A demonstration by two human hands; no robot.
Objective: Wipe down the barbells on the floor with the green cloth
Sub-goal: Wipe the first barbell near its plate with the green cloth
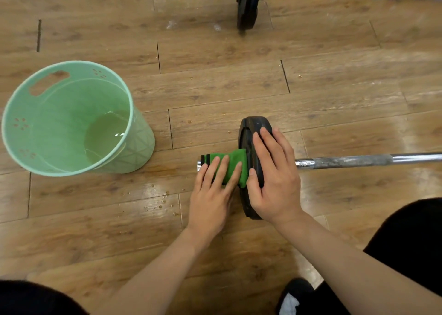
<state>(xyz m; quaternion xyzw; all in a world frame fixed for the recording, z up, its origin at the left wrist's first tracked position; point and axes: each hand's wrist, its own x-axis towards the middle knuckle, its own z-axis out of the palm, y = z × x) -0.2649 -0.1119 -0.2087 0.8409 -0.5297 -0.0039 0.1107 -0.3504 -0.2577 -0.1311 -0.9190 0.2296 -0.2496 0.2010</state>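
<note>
My left hand [212, 190] presses straight fingers on the green cloth [235, 164], apparently draped over the chrome barbell [358, 161]; my right hand [272, 176] grips its black weight plate [253, 125].

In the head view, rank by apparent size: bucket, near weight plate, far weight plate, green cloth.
1. bucket
2. near weight plate
3. green cloth and far weight plate look alike: plate farther and cropped, cloth partly under the left hand; unranked.

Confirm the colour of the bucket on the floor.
The bucket is pale mint green; the head view shows it best.
</note>
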